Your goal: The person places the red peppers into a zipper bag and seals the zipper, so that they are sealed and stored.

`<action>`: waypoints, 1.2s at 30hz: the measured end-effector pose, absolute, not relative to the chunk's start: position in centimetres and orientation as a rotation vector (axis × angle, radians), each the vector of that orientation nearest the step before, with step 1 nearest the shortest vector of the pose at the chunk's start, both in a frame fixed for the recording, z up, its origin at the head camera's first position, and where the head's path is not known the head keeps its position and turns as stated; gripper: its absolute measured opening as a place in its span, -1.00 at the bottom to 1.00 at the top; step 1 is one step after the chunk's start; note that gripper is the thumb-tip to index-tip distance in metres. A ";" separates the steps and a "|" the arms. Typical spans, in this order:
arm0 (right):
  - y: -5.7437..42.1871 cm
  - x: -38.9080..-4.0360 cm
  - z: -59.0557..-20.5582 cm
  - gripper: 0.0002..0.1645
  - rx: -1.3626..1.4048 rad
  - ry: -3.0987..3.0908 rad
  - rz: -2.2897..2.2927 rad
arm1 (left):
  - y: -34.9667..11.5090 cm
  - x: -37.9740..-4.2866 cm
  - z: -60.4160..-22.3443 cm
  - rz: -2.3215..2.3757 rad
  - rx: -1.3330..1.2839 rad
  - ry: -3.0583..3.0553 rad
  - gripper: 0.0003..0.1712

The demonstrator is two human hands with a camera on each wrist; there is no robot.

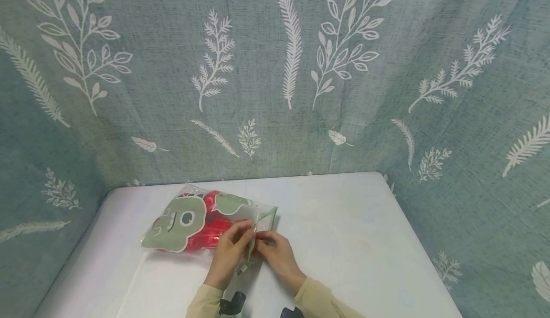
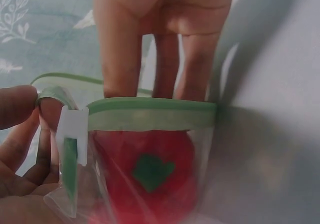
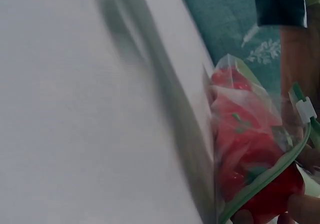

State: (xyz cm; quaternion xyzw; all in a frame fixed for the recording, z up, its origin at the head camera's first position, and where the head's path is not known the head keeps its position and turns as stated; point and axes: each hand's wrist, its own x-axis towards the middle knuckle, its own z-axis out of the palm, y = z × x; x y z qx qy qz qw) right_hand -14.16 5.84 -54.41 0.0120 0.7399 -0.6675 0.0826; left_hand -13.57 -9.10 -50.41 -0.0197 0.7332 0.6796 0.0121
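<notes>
A clear zip bag point(image 1: 197, 215) with a green cartoon dinosaur print lies on its side on the table, full of shiny red pieces. Its mouth, edged by a green zip strip point(image 2: 155, 105), gapes toward the right. Beside the white slider point(image 2: 73, 129), my left hand point(image 1: 227, 256) pinches the rim between thumb and fingers. The fingers of my right hand point(image 1: 279, 258) reach down inside the mouth. In the right wrist view its fingertips point(image 3: 304, 209) hold a red tomato-like piece point(image 3: 277, 194) at the opening. Another red piece with a green star-shaped top point(image 3: 240, 121) shows through the plastic.
A white table point(image 1: 343, 241) carries the bag on its left half. Grey-green curtains point(image 1: 258, 69) with white leaf prints stand behind and at both sides. Dark wrist-worn devices point(image 1: 233, 303) sit at the sleeves.
</notes>
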 end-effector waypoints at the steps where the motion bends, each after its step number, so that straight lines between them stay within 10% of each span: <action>1: 5.8 -14.3 -54.4 -0.66 0.037 2.232 -1.983 | -9.1 -13.6 -50.4 2.124 -0.057 2.280 -0.68; 36: 9.1 -16.0 -53.9 -0.63 0.071 2.211 -2.067 | -10.0 -10.6 -48.3 1.924 -0.097 2.529 -0.67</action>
